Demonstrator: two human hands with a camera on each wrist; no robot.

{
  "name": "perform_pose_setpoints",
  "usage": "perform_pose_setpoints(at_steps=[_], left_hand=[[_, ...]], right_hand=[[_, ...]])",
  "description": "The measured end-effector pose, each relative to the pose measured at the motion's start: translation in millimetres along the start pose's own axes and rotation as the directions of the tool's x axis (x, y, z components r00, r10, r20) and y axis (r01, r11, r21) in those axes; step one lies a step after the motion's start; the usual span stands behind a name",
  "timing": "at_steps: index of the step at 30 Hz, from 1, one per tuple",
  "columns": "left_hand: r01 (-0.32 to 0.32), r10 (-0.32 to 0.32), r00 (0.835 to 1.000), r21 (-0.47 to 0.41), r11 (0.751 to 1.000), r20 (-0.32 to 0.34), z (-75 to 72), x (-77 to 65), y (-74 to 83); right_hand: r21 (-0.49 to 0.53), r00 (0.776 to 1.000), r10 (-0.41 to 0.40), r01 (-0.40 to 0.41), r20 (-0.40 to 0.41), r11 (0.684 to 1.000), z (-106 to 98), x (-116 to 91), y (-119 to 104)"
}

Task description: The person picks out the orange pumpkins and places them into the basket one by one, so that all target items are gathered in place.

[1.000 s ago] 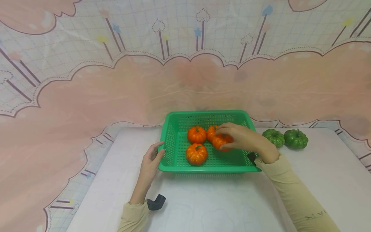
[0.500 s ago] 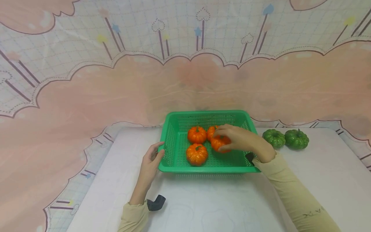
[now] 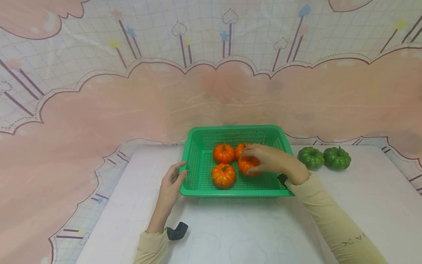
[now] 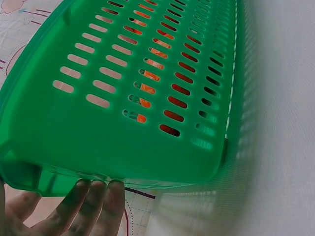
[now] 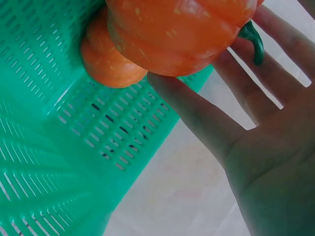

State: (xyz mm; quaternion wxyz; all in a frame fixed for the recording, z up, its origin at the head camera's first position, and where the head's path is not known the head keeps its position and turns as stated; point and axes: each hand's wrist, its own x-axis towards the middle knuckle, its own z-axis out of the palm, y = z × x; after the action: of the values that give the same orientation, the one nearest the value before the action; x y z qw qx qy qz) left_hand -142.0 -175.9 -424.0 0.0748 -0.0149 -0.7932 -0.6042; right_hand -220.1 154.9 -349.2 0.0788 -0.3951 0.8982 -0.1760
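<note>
Inside the green plastic basket [image 3: 237, 192], my right hand [image 3: 268, 157] holds an orange pumpkin [image 3: 247, 167] between thumb and fingers. In the right wrist view this pumpkin [image 5: 177, 34] has a curved green stem, and the thumb touches its underside. Behind it, partly covered by the hand, is another orange pumpkin [image 3: 240, 149]. Two more stand to its left: a plain orange pumpkin [image 3: 224, 153] and a yellow-speckled one [image 3: 224, 176]. My left hand [image 3: 170, 187] touches the basket's left side. In the left wrist view its fairly straight fingers [image 4: 110, 201] meet the outer wall.
Two green pumpkins [image 3: 311, 158] stand side by side on the white table [image 3: 244, 231], right of the basket. A patterned cloth [image 3: 211, 99] hangs behind the table. A black strap piece [image 3: 178, 231] sticks out at the left wrist.
The right hand has moved slightly left and toward the wearer, bringing its pumpkin lower in the basket and nearer the speckled one. The left hand and the basket stay put.
</note>
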Motion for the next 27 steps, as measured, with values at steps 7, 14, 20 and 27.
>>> perform_pose_setpoints(at_steps=[7,14,20,27], left_hand=[[0.016,-0.016,1.0,-0.019,1.0,0.009,0.3,-0.4,-0.7],[0.029,-0.029,1.0,0.007,1.0,0.003,0.2,0.0,0.3],[0.03,-0.03,1.0,0.009,1.0,0.0,0.0,0.2,0.2],[0.034,-0.034,0.999,0.015,0.999,-0.003,0.0,0.1,0.0]], right_hand=[[0.011,1.0,-0.002,0.002,0.028,1.0,1.7,2.8,-1.1],[0.01,0.999,-0.019,0.018,0.044,1.0,2.7,4.1,-1.5],[0.02,0.997,-0.04,0.039,0.06,0.999,5.1,6.4,0.9],[0.034,0.996,-0.063,0.061,0.066,0.998,6.5,8.3,-0.2]])
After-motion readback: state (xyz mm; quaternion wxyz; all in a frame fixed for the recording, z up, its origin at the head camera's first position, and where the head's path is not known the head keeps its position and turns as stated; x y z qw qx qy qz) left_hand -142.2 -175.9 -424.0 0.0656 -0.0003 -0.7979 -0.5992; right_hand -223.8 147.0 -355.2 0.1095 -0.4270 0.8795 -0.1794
